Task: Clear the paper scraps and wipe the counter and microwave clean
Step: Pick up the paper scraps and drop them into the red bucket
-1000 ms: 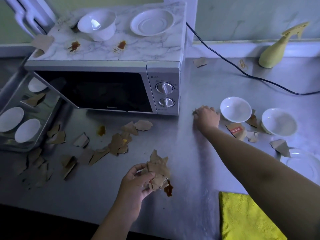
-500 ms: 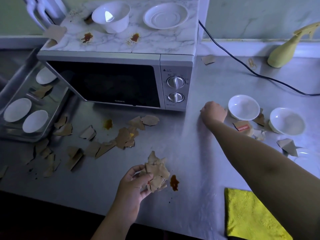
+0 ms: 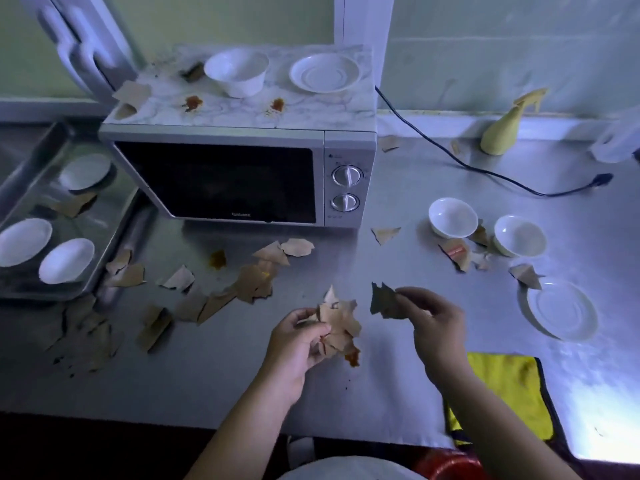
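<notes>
Nearest us, the yellow cloth [image 3: 509,386] lies flat at the front edge of the counter [image 3: 207,379], partly under the right forearm. Just beyond it, both hands are over the steel. The left hand [image 3: 298,344] grips a bundle of paper scraps [image 3: 337,323], fingers curled round it. Under the bundle we note a brown stain [image 3: 353,358] on the counter. The right hand [image 3: 433,323] pinches a single torn scrap [image 3: 382,301] between thumb and fingertips, just beside the bundle and apart from it.

Further out, loose scraps [image 3: 252,282] scatter leftward toward a metal tray [image 3: 114,206] holding three white dishes. A second stain [image 3: 218,259] sits among them. To the right are a saucer [image 3: 562,310] and two small bowls [image 3: 453,217], with more scraps [image 3: 457,252] between them. One triangular scrap [image 3: 385,233] lies by the front corner of the microwave [image 3: 221,181].

Farthest — the microwave top carries a bowl [image 3: 237,71], a plate [image 3: 325,72], two reddish-brown spots [image 3: 193,102] and a scrap at its left edge [image 3: 133,93]. A spray bottle [image 3: 504,129] stands by the wall, with a black cord [image 3: 450,157] running past it.
</notes>
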A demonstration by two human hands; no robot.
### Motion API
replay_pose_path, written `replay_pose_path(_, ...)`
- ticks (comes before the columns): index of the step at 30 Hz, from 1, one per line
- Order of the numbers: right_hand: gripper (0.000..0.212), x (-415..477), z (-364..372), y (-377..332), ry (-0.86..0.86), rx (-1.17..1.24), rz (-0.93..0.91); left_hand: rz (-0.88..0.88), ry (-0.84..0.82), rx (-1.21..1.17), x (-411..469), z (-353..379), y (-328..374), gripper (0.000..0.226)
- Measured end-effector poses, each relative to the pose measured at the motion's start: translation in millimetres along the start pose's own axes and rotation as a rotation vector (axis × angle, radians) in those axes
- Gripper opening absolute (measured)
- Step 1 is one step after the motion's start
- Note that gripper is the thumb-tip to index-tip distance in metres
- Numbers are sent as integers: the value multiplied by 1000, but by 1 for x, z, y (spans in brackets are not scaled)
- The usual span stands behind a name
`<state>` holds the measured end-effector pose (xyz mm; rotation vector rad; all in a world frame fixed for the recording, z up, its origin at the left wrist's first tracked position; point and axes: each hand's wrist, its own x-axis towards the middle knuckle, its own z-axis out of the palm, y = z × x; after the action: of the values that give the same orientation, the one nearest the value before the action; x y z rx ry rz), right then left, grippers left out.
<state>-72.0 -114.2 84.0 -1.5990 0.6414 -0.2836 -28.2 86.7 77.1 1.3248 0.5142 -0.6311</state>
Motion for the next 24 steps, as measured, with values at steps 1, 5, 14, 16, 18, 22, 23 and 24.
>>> replay_pose_path(1,19,-16,0,-3,10,2,-36,3,-27,18,-1,2,1,24)
replay_pose_path(5,20,-58,3,-10,126,-302,-449,31,-170,78,-6,11,6,30)
replay_pose_path(14,17,-88,9,8,158,-600,-816,56,-442,111,-20,21,9,59)
replay_pose_path(16,18,-91,5,11,192,-607,-797,33,-508,89,-21,22,8,55)
replay_pose_path(18,19,-94,3,11,218,-614,-782,4,-559,78,-21,24,8,46)
replay_pose_path(22,20,-93,0,13,239,-620,-771,-40,-650,83,-21,30,11,51)
replay_pose_path(23,20,-92,-1,14,238,-622,-763,-37,-644,95,-20,31,12,52)
replay_pose_path(24,21,-90,-1,15,228,-624,-752,-22,-609,113,-19,33,12,49)
